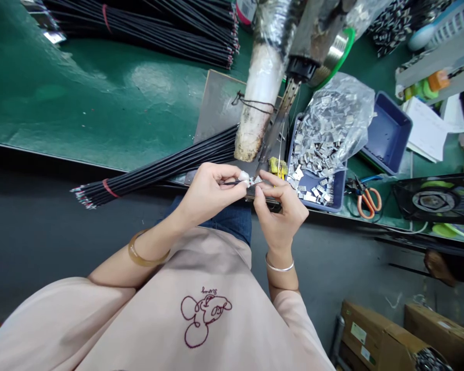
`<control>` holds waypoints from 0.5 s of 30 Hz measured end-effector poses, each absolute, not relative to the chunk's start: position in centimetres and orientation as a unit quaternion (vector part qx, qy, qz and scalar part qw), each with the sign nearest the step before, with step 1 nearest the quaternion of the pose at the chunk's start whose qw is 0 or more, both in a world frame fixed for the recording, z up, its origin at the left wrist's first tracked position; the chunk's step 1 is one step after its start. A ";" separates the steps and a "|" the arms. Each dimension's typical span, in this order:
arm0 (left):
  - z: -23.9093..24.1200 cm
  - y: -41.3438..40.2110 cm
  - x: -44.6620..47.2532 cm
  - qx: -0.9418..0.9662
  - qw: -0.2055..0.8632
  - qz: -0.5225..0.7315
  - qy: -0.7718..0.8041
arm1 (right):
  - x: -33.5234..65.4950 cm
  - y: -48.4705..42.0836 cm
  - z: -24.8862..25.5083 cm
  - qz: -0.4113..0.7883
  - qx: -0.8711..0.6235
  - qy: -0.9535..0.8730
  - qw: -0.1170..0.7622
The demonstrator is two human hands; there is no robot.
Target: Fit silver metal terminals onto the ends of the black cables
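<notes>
Green counter (100, 113), head view: its near edge runs just behind both hands. Over that edge the left hand (211, 193) pinches the end of a thin black wire (229, 183), and the right hand (280, 211) pinches a small metal clip (257, 180) against it. The wire bundle (158, 172) overhangs the edge at left; the blue tray (339, 188) of clips sits just right. Open room lies nearer, over the lap.

No legible text or labels
</notes>
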State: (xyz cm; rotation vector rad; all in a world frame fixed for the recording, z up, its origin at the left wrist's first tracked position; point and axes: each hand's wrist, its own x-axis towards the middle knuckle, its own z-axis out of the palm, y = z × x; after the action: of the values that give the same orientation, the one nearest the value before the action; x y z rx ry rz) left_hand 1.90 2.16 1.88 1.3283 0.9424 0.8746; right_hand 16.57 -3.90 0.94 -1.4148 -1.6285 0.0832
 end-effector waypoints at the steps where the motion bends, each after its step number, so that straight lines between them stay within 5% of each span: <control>1: 1.9 2.2 1.9 0.575 0.604 0.375 0.406 | 16.6 -3.9 0.9 0.030 -0.579 -0.667 0.467; 9: 1.7 1.6 1.8 0.628 0.557 0.357 0.410 | 16.8 -4.3 0.7 0.034 -0.588 -0.651 0.478; 15: 0.9 0.6 1.5 0.796 0.336 0.390 0.317 | 17.3 -4.1 0.9 0.187 -0.647 -0.583 0.455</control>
State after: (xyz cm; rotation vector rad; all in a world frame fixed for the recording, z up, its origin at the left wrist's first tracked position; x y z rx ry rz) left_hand 1.47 0.62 0.90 2.0766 0.8263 1.0172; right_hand 17.33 -4.12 0.88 -1.5951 -1.4380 0.4623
